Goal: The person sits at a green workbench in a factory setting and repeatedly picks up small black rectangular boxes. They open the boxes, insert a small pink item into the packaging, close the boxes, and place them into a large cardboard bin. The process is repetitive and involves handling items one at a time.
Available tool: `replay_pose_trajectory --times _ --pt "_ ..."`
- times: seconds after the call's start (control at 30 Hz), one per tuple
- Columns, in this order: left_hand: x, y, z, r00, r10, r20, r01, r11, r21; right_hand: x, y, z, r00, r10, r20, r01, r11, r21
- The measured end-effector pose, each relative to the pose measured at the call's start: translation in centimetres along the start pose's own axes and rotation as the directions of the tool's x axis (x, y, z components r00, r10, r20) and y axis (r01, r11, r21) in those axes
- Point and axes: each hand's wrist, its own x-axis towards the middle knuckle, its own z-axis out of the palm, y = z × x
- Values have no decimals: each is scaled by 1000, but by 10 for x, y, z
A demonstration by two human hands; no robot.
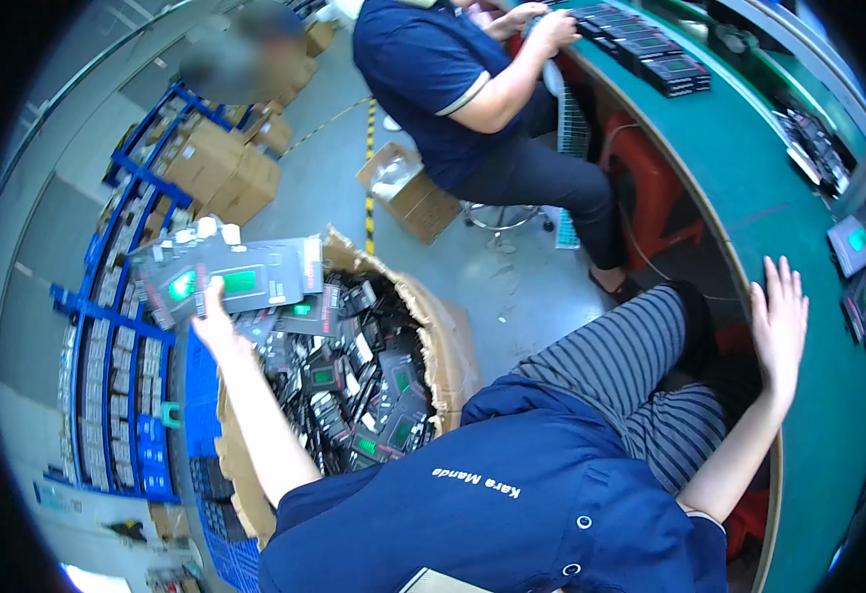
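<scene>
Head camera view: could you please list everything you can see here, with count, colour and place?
flat packages: a fanned stack, dark grey with green patches, held up over the carton at left
cardboard carton: one, brown, on the floor at centre, full of loose dark packages
blue racks: several, blue, far left, lined with small packages
cardboard boxes: several, brown, upper left on the floor
small open box: one, brown, beside the seated person
seated person: one, dark blue shirt, top centre, hands at the bench
green workbench: one, green, curving down the right
dark trays: several, black, on the bench at top
left hand: holding the flat packages
right hand: flat on the green workbench edge, open
</scene>
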Motion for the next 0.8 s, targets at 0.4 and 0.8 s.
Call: replay_pose_trajectory --times 0.4,0.8 --pt "-218 78 300 412 -110 904 716 652 -247 -80 -46 -36 976 -81 -202 207 633 746" --pt "-576 117 338 -680 13 733 622 540 567 -225 11 -46 471 723 -505 36 556 830"
